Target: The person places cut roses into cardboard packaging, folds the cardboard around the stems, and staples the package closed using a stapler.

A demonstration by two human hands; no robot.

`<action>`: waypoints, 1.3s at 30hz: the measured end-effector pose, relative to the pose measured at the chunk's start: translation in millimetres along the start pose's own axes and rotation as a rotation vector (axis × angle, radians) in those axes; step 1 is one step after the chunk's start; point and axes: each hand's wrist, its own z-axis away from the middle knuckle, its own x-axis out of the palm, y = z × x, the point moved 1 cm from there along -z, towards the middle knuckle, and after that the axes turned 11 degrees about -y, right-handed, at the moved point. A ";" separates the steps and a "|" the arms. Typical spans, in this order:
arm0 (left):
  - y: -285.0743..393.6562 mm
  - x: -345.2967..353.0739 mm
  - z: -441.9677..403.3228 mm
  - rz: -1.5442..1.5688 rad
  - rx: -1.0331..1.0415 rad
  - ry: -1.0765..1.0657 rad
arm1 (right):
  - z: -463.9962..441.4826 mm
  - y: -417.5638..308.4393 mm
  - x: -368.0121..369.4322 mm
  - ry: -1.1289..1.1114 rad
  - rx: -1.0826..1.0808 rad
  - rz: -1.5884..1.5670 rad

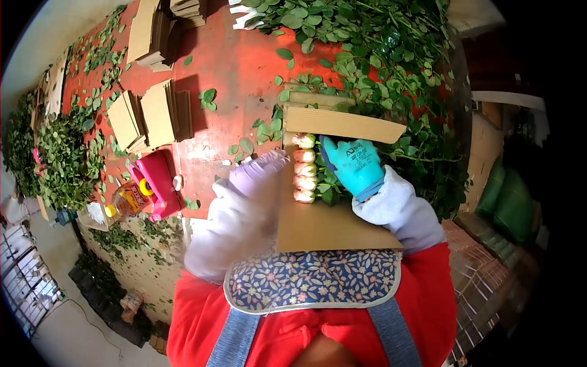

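Observation:
A row of several pink-and-cream roses (304, 171) lies on a cardboard sheet (330, 229) in front of me, heads to the left and leaves to the right. My right hand (358, 164), in a teal glove, is closed over the stem side beside the top rose heads; its grip is partly hidden under the glove. My left hand (258, 174), in a pale purple glove, is at the sheet's left edge, pointing towards the roses. Motion blurs it, and its fingers are unclear. A folded cardboard strip (342, 122) stands across the far end of the sheet.
Leafy stems (367, 49) are heaped at the back right of the red table (226, 55). Cardboard stacks (160, 113) stand on the left, near a pink jug (156, 186) and a yellow-capped bottle (129, 199). Loose leaves are scattered about.

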 end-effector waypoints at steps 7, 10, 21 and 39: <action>8.5 33.9 -12.2 -0.371 0.087 -0.228 | -4.9 1.3 18.9 -0.105 0.056 0.058; 5.2 44.5 -22.9 -0.168 0.039 -0.293 | -0.6 1.0 16.1 -0.144 0.072 0.060; 11.1 36.9 -30.7 -0.356 0.085 -0.332 | -7.5 -8.4 9.2 -0.208 0.066 0.057; 25.2 25.8 -47.1 0.984 -0.798 -0.452 | 124.6 77.6 -100.7 -0.242 -0.626 -1.237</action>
